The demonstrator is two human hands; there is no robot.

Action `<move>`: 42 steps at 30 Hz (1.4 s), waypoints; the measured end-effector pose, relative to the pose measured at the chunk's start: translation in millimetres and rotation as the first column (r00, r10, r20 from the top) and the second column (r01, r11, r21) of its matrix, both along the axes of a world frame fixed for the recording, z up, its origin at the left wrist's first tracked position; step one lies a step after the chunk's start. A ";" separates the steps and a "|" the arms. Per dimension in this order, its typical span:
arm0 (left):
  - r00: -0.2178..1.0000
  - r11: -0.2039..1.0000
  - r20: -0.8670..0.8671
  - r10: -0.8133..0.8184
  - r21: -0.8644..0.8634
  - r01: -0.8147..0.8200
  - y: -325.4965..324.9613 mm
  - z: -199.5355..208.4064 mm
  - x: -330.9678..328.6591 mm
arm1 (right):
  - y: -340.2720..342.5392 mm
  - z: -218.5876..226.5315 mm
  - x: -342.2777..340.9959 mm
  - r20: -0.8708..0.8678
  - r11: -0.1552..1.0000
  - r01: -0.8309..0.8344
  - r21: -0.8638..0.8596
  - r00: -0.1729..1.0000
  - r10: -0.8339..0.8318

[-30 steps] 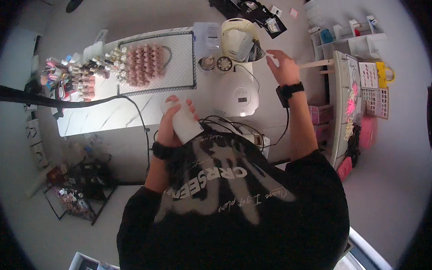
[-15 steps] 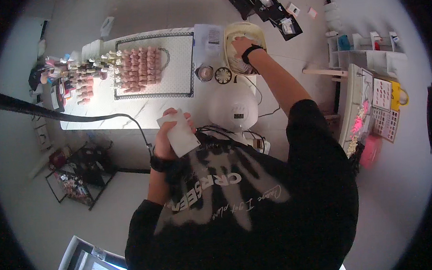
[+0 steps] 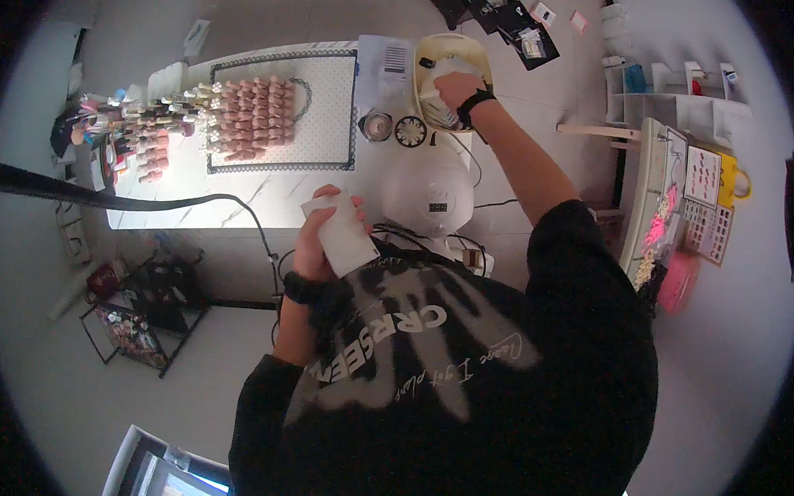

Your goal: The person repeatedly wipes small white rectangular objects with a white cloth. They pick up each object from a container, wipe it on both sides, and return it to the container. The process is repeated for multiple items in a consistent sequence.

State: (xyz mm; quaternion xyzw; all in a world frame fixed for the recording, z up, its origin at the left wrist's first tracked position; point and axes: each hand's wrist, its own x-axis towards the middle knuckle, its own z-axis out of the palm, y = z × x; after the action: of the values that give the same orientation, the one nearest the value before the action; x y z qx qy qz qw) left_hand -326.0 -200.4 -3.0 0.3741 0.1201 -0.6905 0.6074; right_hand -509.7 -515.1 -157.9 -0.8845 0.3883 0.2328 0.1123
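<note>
My left hand [image 3: 319, 238] is closed round a thin stack of flat white packets [image 3: 351, 241], held upright and slightly tilted in front of my chest. The thumb lies across their face. Beyond the table's right end, my right hand [image 3: 458, 89] reaches into a pale yellow basket [image 3: 484, 54]. Its fingers are curled down, with a flat white packet [image 3: 451, 66] showing at their far side; the fingertips are hidden. More pale flat things and a small black item [image 3: 427, 62] lie in the basket.
A white dome-shaped nail lamp [image 3: 426, 193] stands near my body, cables beside it. A round glass dish [image 3: 376, 125] and a black-and-white wheel [image 3: 410, 131] sit behind it. Rows of pink bottles [image 3: 254, 117] stand on a dotted mat [image 3: 329, 109]. A black lamp arm [image 3: 147, 199] crosses from the left.
My right hand has shifted slightly right and nearer within the basket, its fingers more curled. My left hand has moved slightly right and tilted the white packets more upright.
</note>
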 end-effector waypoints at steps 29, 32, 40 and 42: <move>0.975 0.932 -0.011 0.224 -0.289 -0.218 131.0 1.6 112.7 | 303.1 221.9 156.3 0.964 0.922 -0.290 0.256 0.147 -0.221; 0.970 0.951 0.073 0.232 -0.228 -0.210 151.5 15.5 124.8 | 340.5 234.1 177.5 0.985 0.932 -0.360 0.037 0.170 0.027; 0.945 0.836 -0.028 0.327 -0.458 -0.303 187.2 8.4 155.2 | 394.3 243.4 201.3 0.922 0.863 -0.496 -0.094 0.283 0.263; 0.895 0.824 -0.062 0.442 -0.367 -0.432 188.1 18.1 150.4 | 404.4 237.5 207.7 0.860 0.789 -0.580 -0.202 0.281 0.426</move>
State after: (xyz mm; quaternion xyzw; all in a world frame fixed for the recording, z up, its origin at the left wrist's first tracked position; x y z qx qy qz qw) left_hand -175.6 -12.3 15.1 0.2237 0.0622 -0.5382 0.8102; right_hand -302.0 -110.7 79.6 -0.9375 -0.0446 -0.2008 0.2807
